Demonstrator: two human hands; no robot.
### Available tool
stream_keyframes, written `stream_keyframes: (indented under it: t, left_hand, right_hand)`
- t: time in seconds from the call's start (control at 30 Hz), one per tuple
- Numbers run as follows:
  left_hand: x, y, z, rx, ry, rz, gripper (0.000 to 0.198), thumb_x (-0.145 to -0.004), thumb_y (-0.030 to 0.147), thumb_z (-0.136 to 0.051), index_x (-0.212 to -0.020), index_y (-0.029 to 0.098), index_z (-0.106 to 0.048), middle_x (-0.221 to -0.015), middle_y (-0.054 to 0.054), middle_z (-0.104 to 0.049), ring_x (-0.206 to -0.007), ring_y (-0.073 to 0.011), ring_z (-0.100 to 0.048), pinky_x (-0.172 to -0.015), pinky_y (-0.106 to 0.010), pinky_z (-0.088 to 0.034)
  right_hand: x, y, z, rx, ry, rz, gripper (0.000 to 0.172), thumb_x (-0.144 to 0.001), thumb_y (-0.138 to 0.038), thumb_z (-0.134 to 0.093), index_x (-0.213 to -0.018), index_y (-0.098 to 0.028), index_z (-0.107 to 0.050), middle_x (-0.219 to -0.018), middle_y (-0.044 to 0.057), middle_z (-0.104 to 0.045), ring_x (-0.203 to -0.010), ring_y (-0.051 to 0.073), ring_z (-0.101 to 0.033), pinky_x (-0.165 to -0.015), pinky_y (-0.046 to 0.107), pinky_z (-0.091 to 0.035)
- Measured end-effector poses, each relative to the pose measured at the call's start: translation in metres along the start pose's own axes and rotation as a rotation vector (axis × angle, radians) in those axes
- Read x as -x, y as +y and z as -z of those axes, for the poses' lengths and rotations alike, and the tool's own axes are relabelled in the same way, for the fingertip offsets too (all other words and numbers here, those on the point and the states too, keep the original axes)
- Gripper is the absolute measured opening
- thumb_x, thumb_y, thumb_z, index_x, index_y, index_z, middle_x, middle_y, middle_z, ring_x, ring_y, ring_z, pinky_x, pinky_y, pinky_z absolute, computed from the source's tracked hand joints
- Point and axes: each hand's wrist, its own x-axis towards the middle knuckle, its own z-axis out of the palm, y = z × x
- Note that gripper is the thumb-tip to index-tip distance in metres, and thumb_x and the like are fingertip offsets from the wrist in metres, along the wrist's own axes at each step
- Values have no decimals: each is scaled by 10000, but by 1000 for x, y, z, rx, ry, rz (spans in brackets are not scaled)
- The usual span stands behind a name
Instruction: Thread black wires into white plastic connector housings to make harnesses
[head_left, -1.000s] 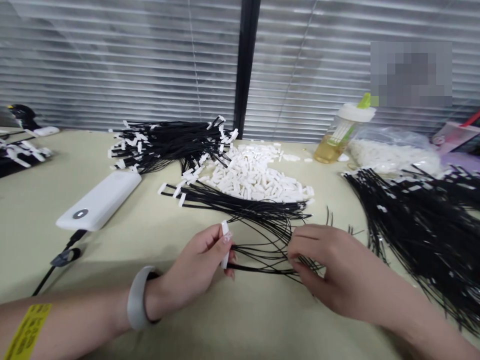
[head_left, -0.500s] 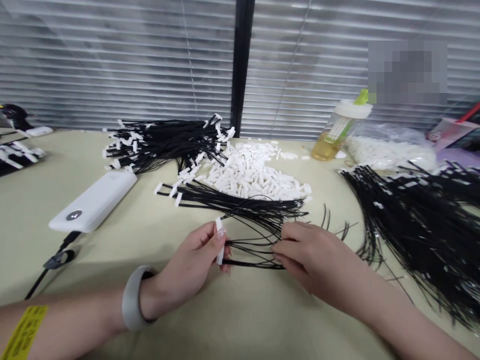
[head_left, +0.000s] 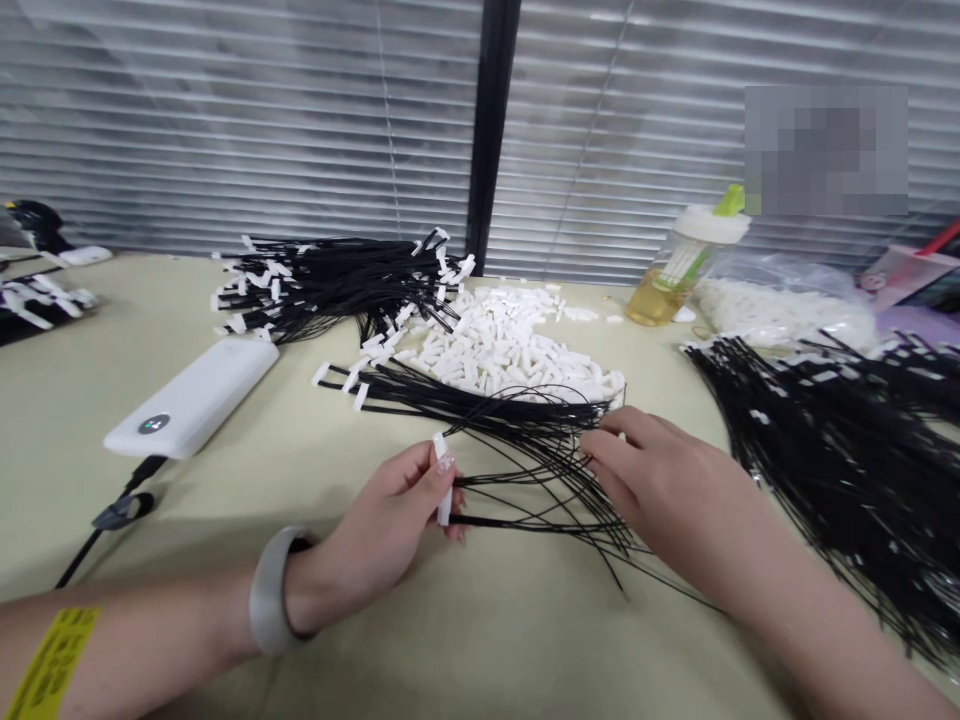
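My left hand [head_left: 409, 500] pinches a long white plastic connector [head_left: 443, 480] between thumb and fingers, holding it upright just above the table. Thin black wires [head_left: 517, 480] run from its right side and fan out loosely. My right hand [head_left: 660, 480] is over the loose wire ends, thumb and fingertips pressed together. What lies between those fingertips is too small to make out. Just beyond both hands lies a bundle of black wires [head_left: 450, 398] with white connectors at its left end. Behind it spreads a heap of small white plastic pieces [head_left: 510, 350].
A finished-looking pile of black cables [head_left: 330, 285] lies at the back left, near a white power bank [head_left: 195, 400]. A bottle of yellowish liquid [head_left: 667, 275] and a clear bag [head_left: 787, 300] stand back right. More black wires [head_left: 825, 450] cover the right side.
My right hand has moved right and slightly up, off the middle of the wires. The wires now spread wider below it. My left hand keeps its grip on the connector.
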Motion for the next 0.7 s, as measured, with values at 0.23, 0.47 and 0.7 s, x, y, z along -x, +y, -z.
stream_keyframes:
  t: [0.23, 0.47, 0.7]
  left_hand:
    - [0, -1, 1, -13, -1, 8, 247, -839, 383, -451, -726, 166, -474, -637, 41, -520, -543, -66, -510, -572, -227, -463]
    - [1, 2, 0, 0, 18, 23, 240, -838, 364, -452, -708, 163, -464, -623, 41, -513, -535, -64, -500, -554, -215, -455]
    - [-1, 0, 0, 44, 39, 14, 227, -838, 353, -455, -710, 166, -465, -608, 47, -509, -518, -65, -501, -568, -226, -453]
  right_hand:
    - [2, 2, -5, 136, -37, -61, 232, -713, -28, -417, -857, -194, -491, -1184, 145, -433, -608, 139, -541, -433, 230, -306]
    - [4, 9, -1, -36, -16, -79, 197, -827, -163, -391, -977, -215, -507, -787, 50, -609, -515, 138, -540, -431, 236, -338]
    - [7, 29, 13, -158, 482, -131, 240, -839, -223, -458, -1057, -173, -543, -944, 58, -620, -760, 148, -586, -651, 255, -453]
